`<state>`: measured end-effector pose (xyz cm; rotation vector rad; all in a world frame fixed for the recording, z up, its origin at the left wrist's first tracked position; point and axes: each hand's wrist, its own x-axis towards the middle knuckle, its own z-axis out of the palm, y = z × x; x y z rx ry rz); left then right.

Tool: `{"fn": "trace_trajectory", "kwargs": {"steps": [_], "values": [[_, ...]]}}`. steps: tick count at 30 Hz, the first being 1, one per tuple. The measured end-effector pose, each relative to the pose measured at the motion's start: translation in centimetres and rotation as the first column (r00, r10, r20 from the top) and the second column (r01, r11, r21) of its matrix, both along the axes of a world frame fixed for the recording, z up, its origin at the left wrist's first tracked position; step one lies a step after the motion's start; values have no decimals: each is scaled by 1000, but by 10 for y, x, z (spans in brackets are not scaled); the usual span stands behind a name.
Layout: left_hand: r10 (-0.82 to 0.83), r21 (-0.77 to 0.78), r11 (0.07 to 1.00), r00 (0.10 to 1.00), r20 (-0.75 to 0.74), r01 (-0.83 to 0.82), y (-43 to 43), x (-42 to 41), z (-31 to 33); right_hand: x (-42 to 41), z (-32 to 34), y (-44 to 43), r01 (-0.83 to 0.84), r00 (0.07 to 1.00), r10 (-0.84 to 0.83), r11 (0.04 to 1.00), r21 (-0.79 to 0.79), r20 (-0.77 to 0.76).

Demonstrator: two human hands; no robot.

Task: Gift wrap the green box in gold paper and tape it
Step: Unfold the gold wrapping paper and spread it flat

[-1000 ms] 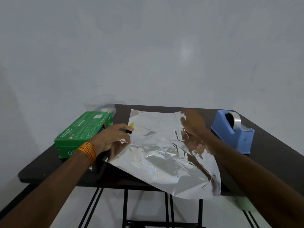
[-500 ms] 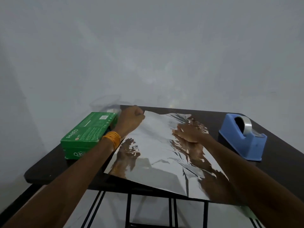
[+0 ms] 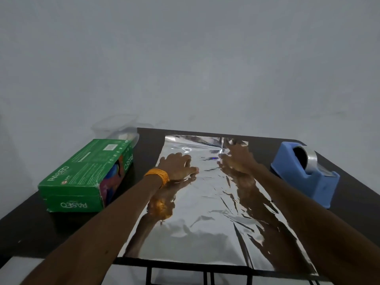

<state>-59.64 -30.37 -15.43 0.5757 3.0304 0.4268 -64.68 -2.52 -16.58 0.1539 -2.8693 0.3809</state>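
Observation:
A shiny, mirror-like wrapping sheet (image 3: 207, 221) lies spread flat across the middle of the dark table (image 3: 30, 227), its near edge hanging past the table's front. My left hand (image 3: 176, 166) rests palm down on the sheet's left part, fingers spread. My right hand (image 3: 238, 161) presses flat on the sheet near its far right corner. The green box (image 3: 82, 175) lies on the table to the left of the sheet, apart from both hands. A blue tape dispenser (image 3: 304, 175) with a roll of tape stands to the right of the sheet.
A clear plastic container (image 3: 121, 128) sits behind the green box at the table's far left corner. A plain grey wall rises right behind the table. Black metal table legs (image 3: 205, 276) show below the front edge.
The sheet now lies flatter and straighter on the table. My left hand opened from a fist at the sheet's far left corner and came down onto it; my right hand slid toward the far edge.

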Motion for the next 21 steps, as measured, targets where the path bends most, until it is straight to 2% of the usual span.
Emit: {"fn": "trace_trajectory", "kwargs": {"steps": [4,7,10,15,18,21], "values": [[-5,3,1000,999,-34,5,-1,0,-1,3,10,-7,110,986,-124,986,125,113],[7,0,1000,999,-38,-7,0,2,1,5,13,-17,148,978,-166,980,135,129],[15,-13,1000,1000,-20,-16,1,3,3,7,14,-21,118,989,-124,990,80,85],[34,-39,999,998,-47,-36,-1,9,0,11,16,-15,78,977,-86,996,47,193],[79,39,996,994,-79,-76,-6,19,11,28,25,-16,80,988,-81,997,16,132],[119,87,990,989,-93,-111,-18,30,37,42,33,-20,74,989,-64,995,-66,132]]}}
